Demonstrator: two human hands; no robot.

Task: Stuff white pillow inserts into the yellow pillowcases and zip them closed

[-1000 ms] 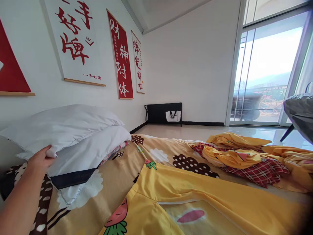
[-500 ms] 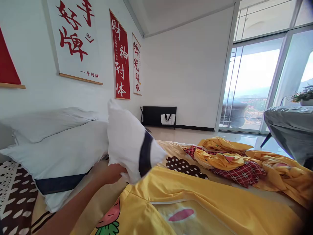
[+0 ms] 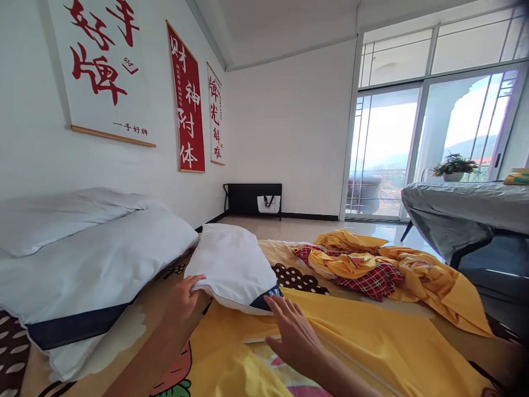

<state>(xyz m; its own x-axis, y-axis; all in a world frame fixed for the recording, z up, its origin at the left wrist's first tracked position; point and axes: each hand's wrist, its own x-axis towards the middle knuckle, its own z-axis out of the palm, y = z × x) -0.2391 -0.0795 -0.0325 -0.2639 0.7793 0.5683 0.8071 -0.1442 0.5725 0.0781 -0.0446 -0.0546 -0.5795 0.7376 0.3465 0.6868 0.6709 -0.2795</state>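
small pillow down on the bed, both hands at its near edge

i have the small white pillow [image 3: 231,264] lying flat on the bed [image 3: 372,342], on the yellow patterned cover, just beside the two big pillows [image 3: 95,259] stacked against the wall on my left. it has a dark band [image 3: 264,300] along the near end, toward me.

my left hand [image 3: 184,298] is on the pillow's near left corner, fingers curled over the edge with the thumb below, so that grip is closed on the pillow's edge. my right hand [image 3: 293,331] lies open and flat, fingers spread, tips right at the dark band corner. it holds nothing, and i can't tell whether it presses the pillow or only the cover next to it.

by the look of it, the pillow should be light and very soft. it sags and folds wherever i pinch it, so one corner hold will let the rest droop. the cotton-like case should not be slippery, and nothing here is fragile. i judge the best hold is at the two near corners or along the banded seam, where the fabric is doubled and gives the fingers something firm.

further out, a crumpled heap of yellow and red checked bedding [image 3: 372,270] lies well apart from the pillow. a grey-covered tabletop [image 3: 463,204] with a potted plant [image 3: 453,167] stands by the window. red and white scrolls [image 3: 185,105] hang on the left wall.
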